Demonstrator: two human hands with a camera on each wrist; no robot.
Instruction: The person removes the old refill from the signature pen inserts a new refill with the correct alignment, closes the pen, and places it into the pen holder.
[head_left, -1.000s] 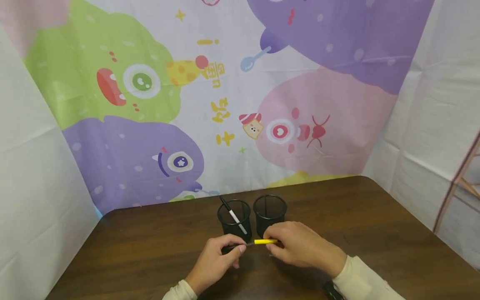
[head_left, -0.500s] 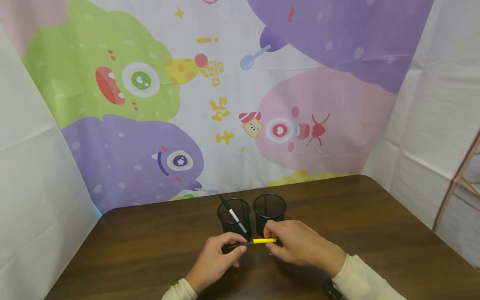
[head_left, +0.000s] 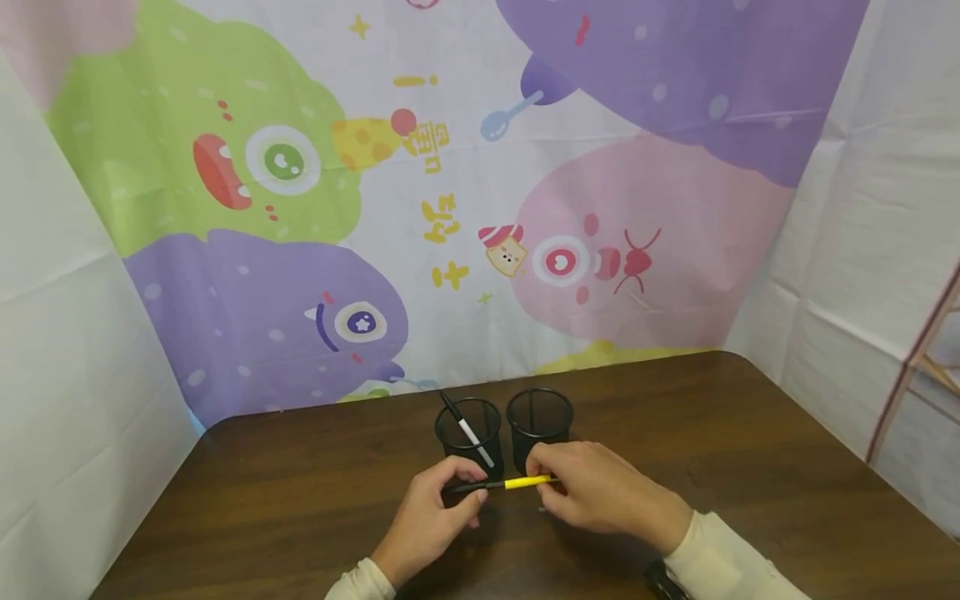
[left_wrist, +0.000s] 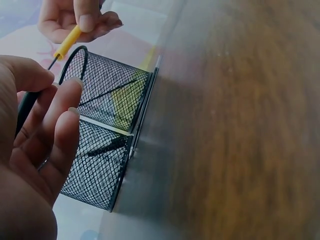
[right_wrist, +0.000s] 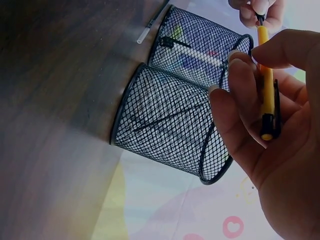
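My left hand (head_left: 438, 508) pinches the black front section (left_wrist: 26, 111) of a pen between thumb and fingertips. From it a thin dark rod (left_wrist: 52, 63) runs to the end of a yellow pen barrel (right_wrist: 267, 80). My right hand (head_left: 600, 487) grips that barrel, which has a black clip (right_wrist: 276, 107) near its rear end. The two parts lie roughly in line, level above the table, with the rod showing between them. Just behind my hands stand two black mesh pen cups. A black-and-white marker (head_left: 467, 429) leans in the left cup (head_left: 457, 458).
The right mesh cup (head_left: 525, 457) stands beside the left one. A thin dark stick with a clear tip (right_wrist: 143, 36) lies on the table near the cups. Behind the brown wooden table (head_left: 300, 483) hangs a cartoon-printed cloth (head_left: 465, 333); white cloth hangs at both sides.
My left hand has shifted slightly left, its index finger a little higher. The yellow barrel tilts slightly more, its right end up. The cups and marker have stayed put.
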